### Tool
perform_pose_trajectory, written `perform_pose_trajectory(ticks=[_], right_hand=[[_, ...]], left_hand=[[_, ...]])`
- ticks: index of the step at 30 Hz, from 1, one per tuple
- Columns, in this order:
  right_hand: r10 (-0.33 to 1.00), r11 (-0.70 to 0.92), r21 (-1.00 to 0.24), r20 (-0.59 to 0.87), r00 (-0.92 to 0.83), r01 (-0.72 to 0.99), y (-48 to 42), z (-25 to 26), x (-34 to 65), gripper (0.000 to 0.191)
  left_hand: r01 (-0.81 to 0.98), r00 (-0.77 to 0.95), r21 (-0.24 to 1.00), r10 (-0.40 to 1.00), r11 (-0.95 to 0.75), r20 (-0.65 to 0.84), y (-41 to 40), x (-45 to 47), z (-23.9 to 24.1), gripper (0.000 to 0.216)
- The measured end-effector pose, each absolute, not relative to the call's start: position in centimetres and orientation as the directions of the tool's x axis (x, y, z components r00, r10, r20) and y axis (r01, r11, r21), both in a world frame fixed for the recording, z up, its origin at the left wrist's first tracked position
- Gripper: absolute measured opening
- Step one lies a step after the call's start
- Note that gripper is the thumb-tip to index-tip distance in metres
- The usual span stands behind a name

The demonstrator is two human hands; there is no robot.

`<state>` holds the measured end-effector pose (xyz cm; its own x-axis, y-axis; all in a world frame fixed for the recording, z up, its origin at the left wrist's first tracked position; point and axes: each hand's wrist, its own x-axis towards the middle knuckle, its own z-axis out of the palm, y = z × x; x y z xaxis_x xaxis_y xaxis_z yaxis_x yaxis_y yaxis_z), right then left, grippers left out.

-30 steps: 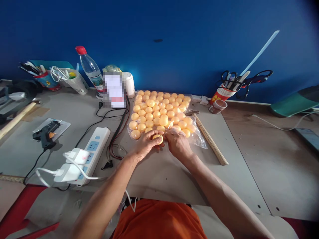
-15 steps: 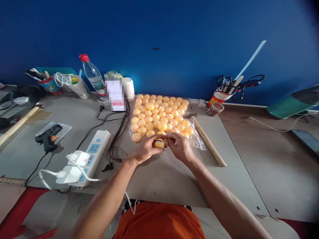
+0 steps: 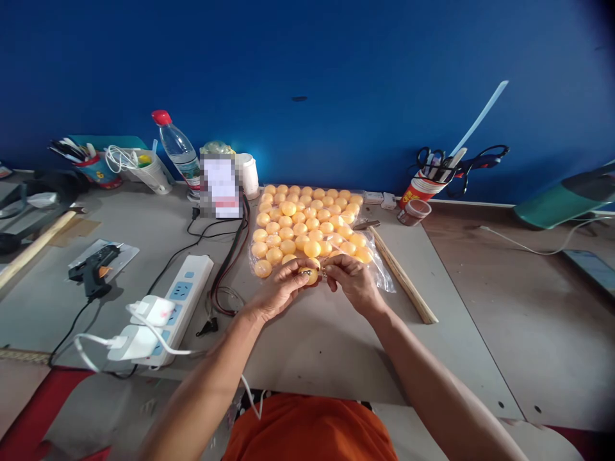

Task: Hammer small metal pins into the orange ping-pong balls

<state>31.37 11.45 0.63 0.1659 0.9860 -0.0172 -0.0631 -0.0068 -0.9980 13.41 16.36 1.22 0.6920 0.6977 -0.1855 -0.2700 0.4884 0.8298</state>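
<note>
Between thumb and fingers, my left hand (image 3: 281, 286) grips an orange ping-pong ball (image 3: 311, 276). Small dark marks or beads show on the ball, partly covered by the thumb. My right hand (image 3: 350, 276) is pinched close to the ball's right side, its fingertips around something small and shiny that I cannot make out. Just beyond both hands lies a clear plastic bag (image 3: 384, 274) with many orange ping-pong balls (image 3: 300, 228) in rows.
A hammer (image 3: 401, 275) with a wooden handle lies right of the bag. To the left are a power strip (image 3: 189, 282) with white chargers, cables, and a glue gun (image 3: 96, 270). Along the blue wall stand a bottle (image 3: 177, 150), a paper cup (image 3: 248, 174) and a red tool cup (image 3: 420, 189).
My left fingers have turned the ball, so its dark marks now sit nearer the thumb. My right hand has shifted slightly to the right, with its fingertips pinched beside the ball.
</note>
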Motion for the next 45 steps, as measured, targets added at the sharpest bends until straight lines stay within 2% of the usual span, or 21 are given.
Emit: perform_pose_trajectory(ticks=[6,11,19,26,34,42,45], right_hand=[[0.994,-0.077,-0.919,-0.1,0.04,-0.387,11.3,1.1,31.4,0.03],[0.979,-0.174,-0.859,-0.203,0.008,-0.482,11.1,2.3,31.8,0.027],[0.986,-0.162,-0.892,-0.161,-0.038,-0.423,10.8,2.3,31.8,0.022],[0.984,-0.176,-0.908,-0.155,-0.084,-0.38,10.6,2.2,31.8,0.026],[0.988,-0.15,-0.945,-0.154,-0.01,-0.291,10.6,1.8,31.5,0.026],[0.995,-0.096,-0.978,-0.093,-0.027,-0.187,10.5,1.7,31.6,0.022],[0.996,-0.083,-0.986,-0.079,-0.032,-0.145,10.5,1.5,31.6,0.018]], left_hand=[[-0.261,0.695,0.822,0.69,0.505,-0.203,16.2,13.5,1.5,0.032],[-0.285,0.709,0.79,0.675,0.542,-0.207,16.1,13.5,1.8,0.029],[-0.318,0.745,0.813,0.659,0.488,-0.105,16.1,13.2,1.3,0.025],[-0.286,0.712,0.818,0.682,0.499,-0.166,16.0,13.5,1.4,0.036],[-0.314,0.625,0.848,0.765,0.427,-0.154,15.8,13.9,1.9,0.041],[-0.296,0.665,0.837,0.729,0.459,-0.165,15.8,14.1,1.3,0.043],[-0.306,0.65,0.856,0.748,0.417,-0.132,16.0,14.1,0.7,0.04]])
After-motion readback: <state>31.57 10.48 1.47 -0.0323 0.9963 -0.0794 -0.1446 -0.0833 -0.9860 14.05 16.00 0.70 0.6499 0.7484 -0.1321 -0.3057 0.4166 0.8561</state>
